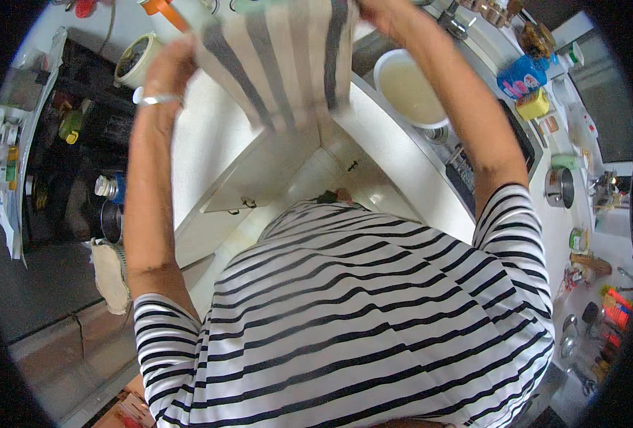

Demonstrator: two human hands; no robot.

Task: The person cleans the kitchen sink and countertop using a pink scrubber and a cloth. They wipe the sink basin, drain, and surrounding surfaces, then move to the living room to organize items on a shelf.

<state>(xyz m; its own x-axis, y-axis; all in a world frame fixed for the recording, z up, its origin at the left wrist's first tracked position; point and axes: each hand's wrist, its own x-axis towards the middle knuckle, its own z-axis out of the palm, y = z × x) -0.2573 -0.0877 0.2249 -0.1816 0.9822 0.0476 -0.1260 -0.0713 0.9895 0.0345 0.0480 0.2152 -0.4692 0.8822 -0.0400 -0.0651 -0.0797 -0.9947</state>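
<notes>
A striped cloth (279,64), beige with dark and brown stripes and blurred, hangs spread out in front of me at the top of the view. My left hand (172,67) grips its left edge; a pale band circles that wrist. At the upper right corner of the fabric, my right hand (383,16) has hold of it, partly cut off by the frame's top. The lower hem hangs free above the corner between the white worktops. My fingertips are mostly hidden or blurred.
On the right, a white basin (413,88) of cloudy liquid stands in the sink, with a blue bottle (522,77), a yellow sponge (533,104) and a metal pot (560,187) beyond. A cream container (137,59) stands at left. Below is an open cabinet door (257,176).
</notes>
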